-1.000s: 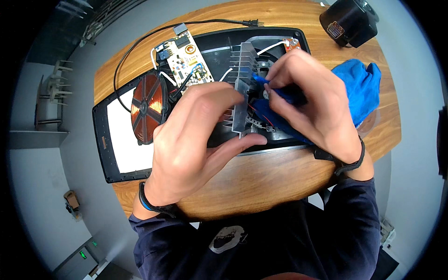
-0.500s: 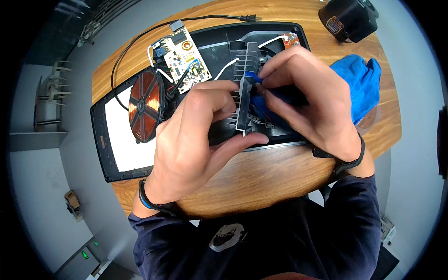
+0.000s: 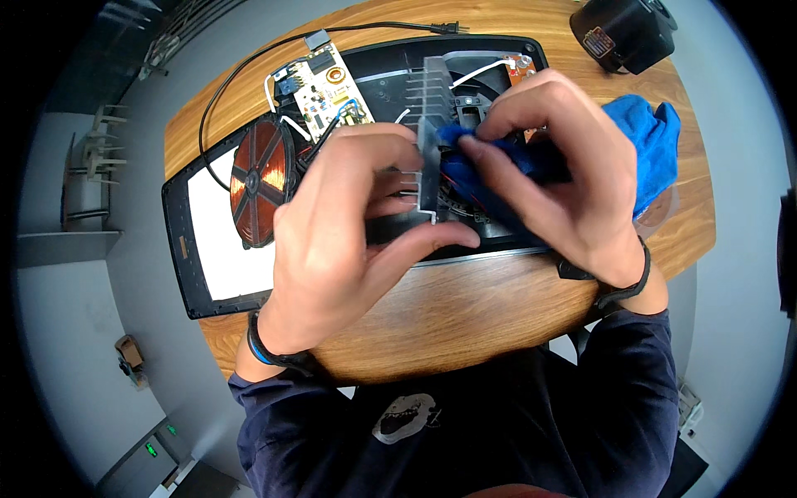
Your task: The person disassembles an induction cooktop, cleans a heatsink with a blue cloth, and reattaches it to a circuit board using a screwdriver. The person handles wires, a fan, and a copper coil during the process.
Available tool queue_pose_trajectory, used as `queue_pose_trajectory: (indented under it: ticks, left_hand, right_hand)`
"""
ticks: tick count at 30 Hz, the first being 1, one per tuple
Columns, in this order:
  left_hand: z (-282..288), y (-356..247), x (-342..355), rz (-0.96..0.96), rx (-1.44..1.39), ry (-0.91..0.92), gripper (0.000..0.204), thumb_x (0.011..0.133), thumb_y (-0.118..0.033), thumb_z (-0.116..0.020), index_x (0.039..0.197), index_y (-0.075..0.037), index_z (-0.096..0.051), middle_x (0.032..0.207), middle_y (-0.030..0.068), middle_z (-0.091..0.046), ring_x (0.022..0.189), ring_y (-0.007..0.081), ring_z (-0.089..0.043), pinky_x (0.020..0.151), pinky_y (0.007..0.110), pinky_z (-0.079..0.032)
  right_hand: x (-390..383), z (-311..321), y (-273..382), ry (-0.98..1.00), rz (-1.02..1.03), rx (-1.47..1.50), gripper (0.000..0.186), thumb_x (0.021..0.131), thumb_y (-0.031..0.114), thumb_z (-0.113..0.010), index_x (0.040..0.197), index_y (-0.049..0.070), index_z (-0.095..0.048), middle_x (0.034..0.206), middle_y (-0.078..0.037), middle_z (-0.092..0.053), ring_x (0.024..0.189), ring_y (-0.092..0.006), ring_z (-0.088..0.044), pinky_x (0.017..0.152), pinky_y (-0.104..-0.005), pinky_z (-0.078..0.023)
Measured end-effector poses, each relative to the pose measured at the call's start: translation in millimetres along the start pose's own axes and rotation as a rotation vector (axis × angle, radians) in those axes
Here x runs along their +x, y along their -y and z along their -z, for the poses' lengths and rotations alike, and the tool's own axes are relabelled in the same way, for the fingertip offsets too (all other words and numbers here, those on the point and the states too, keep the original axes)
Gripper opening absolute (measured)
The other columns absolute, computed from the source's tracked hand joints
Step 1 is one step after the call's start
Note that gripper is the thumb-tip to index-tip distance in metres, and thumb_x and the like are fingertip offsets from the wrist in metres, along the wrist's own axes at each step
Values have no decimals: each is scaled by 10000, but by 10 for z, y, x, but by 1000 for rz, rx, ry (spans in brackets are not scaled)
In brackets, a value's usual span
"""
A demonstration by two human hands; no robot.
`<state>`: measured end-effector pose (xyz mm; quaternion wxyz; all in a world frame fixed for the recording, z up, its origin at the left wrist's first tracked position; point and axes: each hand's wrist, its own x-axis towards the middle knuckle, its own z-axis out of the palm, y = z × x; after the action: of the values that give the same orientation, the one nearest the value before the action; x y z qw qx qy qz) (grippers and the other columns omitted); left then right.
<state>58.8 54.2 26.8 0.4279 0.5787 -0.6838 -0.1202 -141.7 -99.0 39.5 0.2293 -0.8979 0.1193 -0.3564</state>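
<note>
Your left hand [image 3: 332, 241] grips the finned metal heat sink [image 3: 432, 141] upright above the opened cooker's black housing [image 3: 390, 75] on the tabletop [image 3: 465, 307], while your right hand [image 3: 556, 174] fingers [image 3: 490, 153] pinch the blue cloth [image 3: 647, 141] against its fins.

Dull grey finned metal heat sink [image 3: 433, 141] between both hands; soft blue cloth [image 3: 647, 141] under right fingers; smooth wooden table [image 3: 465, 315] beneath; glossy copper coil [image 3: 261, 183] left.
</note>
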Motion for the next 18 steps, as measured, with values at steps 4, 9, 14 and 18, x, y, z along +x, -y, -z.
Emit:
queue_pose_trajectory:
  ticks: [4, 9, 14, 18]
  left_hand:
    - [3, -4, 4, 1, -13, 21, 682, 791, -69, -1061, 1291, 14, -604, 1416, 178, -720, 1143, 227, -822, 926, 341, -714]
    - [28, 81, 43, -41, 5, -68, 646, 812, -64, -1048, 1289, 12, -619, 1402, 174, -729, 1144, 211, -815, 929, 324, -702]
    - [79, 67, 35, -15, 46, -23, 636, 824, -53, -1039, 1295, 6, -615, 1417, 182, -729, 1154, 220, -814, 947, 333, -704]
    - [65, 106, 31, -18, 12, -71, 624, 828, -53, -1037, 1292, 4, -624, 1428, 177, -730, 1145, 218, -817, 946, 336, -705]
  right_hand:
    - [-40, -79, 45, 88, 1, 139, 293, 901, -47, -899, 1174, -33, -793, 1109, -144, -807, 972, -266, -802, 845, -341, -631]
    - [-36, -32, 60, 99, 14, 157, 449, 919, -36, -891, 1357, -47, -791, 1292, -195, -823, 1130, -308, -832, 997, -359, -659]
    - [-77, -84, 48, 113, 50, 134, 485, 937, -39, -868, 1413, -55, -774, 1407, -200, -802, 1230, -337, -815, 1064, -388, -653]
    - [-88, -70, -4, 166, 98, 50, 507, 917, -27, -862, 1415, -54, -776, 1441, -200, -789, 1239, -358, -803, 1059, -415, -650]
